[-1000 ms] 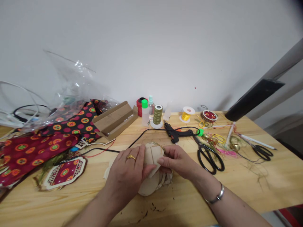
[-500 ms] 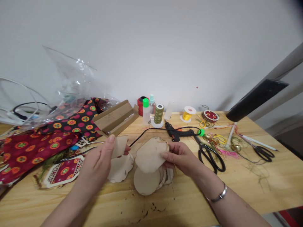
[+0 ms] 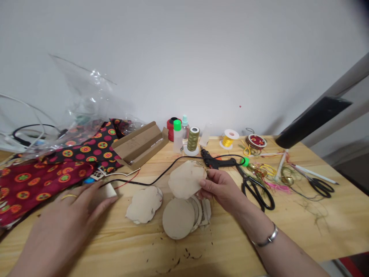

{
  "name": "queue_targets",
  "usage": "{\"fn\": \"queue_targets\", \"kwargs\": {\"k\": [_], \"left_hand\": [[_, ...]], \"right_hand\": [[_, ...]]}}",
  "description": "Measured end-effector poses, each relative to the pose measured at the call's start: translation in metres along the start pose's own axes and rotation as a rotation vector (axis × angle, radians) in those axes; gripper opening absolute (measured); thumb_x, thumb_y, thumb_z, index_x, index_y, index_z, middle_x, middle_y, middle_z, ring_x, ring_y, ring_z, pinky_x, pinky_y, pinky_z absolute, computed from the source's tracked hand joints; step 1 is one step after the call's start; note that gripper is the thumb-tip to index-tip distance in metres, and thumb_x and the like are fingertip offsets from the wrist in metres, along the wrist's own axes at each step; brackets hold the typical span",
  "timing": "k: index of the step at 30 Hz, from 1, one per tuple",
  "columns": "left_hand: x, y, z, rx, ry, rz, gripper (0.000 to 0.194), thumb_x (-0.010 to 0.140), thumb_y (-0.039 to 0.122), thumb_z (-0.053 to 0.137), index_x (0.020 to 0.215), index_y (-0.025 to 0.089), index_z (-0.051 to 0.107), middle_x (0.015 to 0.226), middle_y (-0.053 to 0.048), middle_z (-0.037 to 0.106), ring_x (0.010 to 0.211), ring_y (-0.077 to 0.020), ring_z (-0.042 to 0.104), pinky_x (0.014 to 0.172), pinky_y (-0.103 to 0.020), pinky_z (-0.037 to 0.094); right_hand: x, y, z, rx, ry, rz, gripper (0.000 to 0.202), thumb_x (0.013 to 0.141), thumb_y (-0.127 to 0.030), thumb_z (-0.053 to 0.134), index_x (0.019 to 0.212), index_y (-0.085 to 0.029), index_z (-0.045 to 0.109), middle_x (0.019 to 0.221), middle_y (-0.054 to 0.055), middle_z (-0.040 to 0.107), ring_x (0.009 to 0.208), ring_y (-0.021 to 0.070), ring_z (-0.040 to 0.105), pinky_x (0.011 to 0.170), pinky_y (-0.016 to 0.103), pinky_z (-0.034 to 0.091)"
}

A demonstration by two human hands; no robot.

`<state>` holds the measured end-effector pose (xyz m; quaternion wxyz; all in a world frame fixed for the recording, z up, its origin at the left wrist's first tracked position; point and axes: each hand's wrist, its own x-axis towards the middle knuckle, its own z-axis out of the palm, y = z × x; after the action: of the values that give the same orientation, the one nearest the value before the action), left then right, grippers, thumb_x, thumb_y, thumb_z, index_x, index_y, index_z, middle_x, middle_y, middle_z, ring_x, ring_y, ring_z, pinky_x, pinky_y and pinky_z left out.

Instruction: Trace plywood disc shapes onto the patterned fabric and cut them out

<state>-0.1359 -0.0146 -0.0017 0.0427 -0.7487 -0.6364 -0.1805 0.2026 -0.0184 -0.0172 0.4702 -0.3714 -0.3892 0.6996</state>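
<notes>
My right hand (image 3: 220, 190) pinches the right edge of a thin, pale beige cutout with a wavy outline (image 3: 184, 179), held up above the table. At the left, my left hand (image 3: 75, 211) is low over the tabletop, with a small pale card piece (image 3: 109, 190) between its thumb and fingers. That hand hides most of the card and whatever lies beneath. Between the hands rests a small pile of scalloped cutouts (image 3: 144, 204). Below the raised cutout, a round beige disc (image 3: 178, 218) overlaps several other pieces.
Patterned fabric (image 3: 43, 177) and an open cardboard box (image 3: 141, 148) occupy the left and back. Behind the hands lie a black glue gun (image 3: 219, 161) with its cord, a green thread spool (image 3: 193, 139) and bottles. Black-handled scissors (image 3: 258, 192) lie close beside my right forearm.
My left hand has moved left and down with the small card piece, uncovering the scalloped pile. My right hand still holds the wavy cutout, shifted only slightly.
</notes>
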Motion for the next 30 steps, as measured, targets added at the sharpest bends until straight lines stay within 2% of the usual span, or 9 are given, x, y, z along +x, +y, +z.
{"fn": "queue_targets", "kwargs": {"k": [3,5,7,8,12,14,17,20,30], "left_hand": [[-0.003,-0.004,0.001,0.151,-0.053,0.089,0.023,0.088,0.042,0.046,0.092,0.029,0.065,0.099,-0.002,0.067,0.105,-0.0322,0.056,0.094,-0.051,0.044],[-0.003,-0.002,-0.003,0.070,-0.047,0.120,0.028,0.087,0.041,0.045,0.092,0.026,0.068,0.105,-0.007,0.069,0.109,-0.0327,0.056,0.098,-0.053,0.042],[-0.002,0.009,-0.009,-0.098,-0.051,0.031,0.034,0.085,0.045,0.048,0.098,0.023,0.070,0.112,-0.010,0.069,0.107,-0.0329,0.059,0.097,-0.054,0.044],[-0.001,0.019,-0.012,-0.213,-0.048,-0.065,0.036,0.083,0.048,0.050,0.101,0.023,0.069,0.116,-0.010,0.069,0.105,-0.0316,0.061,0.097,-0.053,0.044],[0.008,0.078,-0.015,-0.918,-0.307,-0.399,0.053,0.073,0.053,0.065,0.115,0.021,0.064,0.124,-0.009,0.066,0.111,-0.0279,0.062,0.096,-0.044,0.049],[0.015,0.107,-0.009,-1.291,-0.380,-0.493,0.051,0.072,0.049,0.069,0.113,0.018,0.066,0.121,-0.012,0.068,0.106,-0.0282,0.065,0.093,-0.045,0.051],[0.024,0.133,0.002,-1.730,-0.621,-0.533,0.036,0.081,0.038,0.063,0.107,0.014,0.069,0.111,-0.015,0.072,0.096,-0.0254,0.069,0.088,-0.040,0.054],[0.027,0.137,0.013,-1.935,-0.757,-0.583,0.027,0.088,0.027,0.056,0.105,0.013,0.071,0.108,-0.014,0.073,0.090,-0.0219,0.070,0.080,-0.034,0.057],[0.024,0.126,0.028,-1.966,-0.763,-0.599,0.026,0.088,0.019,0.056,0.109,0.011,0.068,0.109,-0.017,0.072,0.089,-0.0264,0.069,0.075,-0.045,0.059]], "right_hand": [[0.000,-0.001,0.001,0.005,-0.006,-0.002,0.034,0.064,-0.039,0.083,0.076,-0.013,0.065,0.063,-0.001,0.059,0.047,0.0054,0.045,0.045,0.019,0.036],[0.000,0.000,0.002,-0.004,-0.004,-0.003,0.033,0.064,-0.039,0.083,0.076,-0.013,0.065,0.064,-0.001,0.059,0.049,0.0059,0.046,0.046,0.019,0.036],[-0.001,0.001,0.002,-0.014,-0.008,-0.007,0.033,0.065,-0.039,0.082,0.078,-0.013,0.066,0.065,-0.001,0.059,0.050,0.0065,0.047,0.046,0.019,0.035],[-0.001,0.001,0.002,-0.014,-0.017,-0.013,0.033,0.066,-0.039,0.082,0.078,-0.013,0.066,0.065,-0.001,0.058,0.050,0.0063,0.046,0.046,0.020,0.034],[-0.001,0.002,0.003,0.005,-0.070,-0.053,0.032,0.068,-0.038,0.081,0.077,-0.012,0.064,0.060,-0.003,0.055,0.045,0.0045,0.040,0.044,0.020,0.030],[-0.001,0.002,0.004,0.016,-0.073,-0.065,0.032,0.068,-0.039,0.081,0.077,-0.013,0.064,0.059,-0.004,0.054,0.045,0.0044,0.039,0.044,0.020,0.030],[0.000,0.000,0.005,0.022,-0.054,-0.079,0.033,0.067,-0.040,0.081,0.079,-0.013,0.065,0.061,-0.004,0.055,0.046,0.0047,0.039,0.045,0.020,0.031],[0.000,-0.001,0.007,-0.002,-0.037,-0.085,0.034,0.066,-0.040,0.081,0.080,-0.014,0.066,0.064,-0.003,0.057,0.047,0.0050,0.040,0.045,0.019,0.032],[0.001,-0.002,0.008,-0.091,-0.024,-0.070,0.035,0.065,-0.042,0.081,0.078,-0.015,0.064,0.060,-0.004,0.056,0.049,0.0062,0.044,0.046,0.019,0.033]]}}
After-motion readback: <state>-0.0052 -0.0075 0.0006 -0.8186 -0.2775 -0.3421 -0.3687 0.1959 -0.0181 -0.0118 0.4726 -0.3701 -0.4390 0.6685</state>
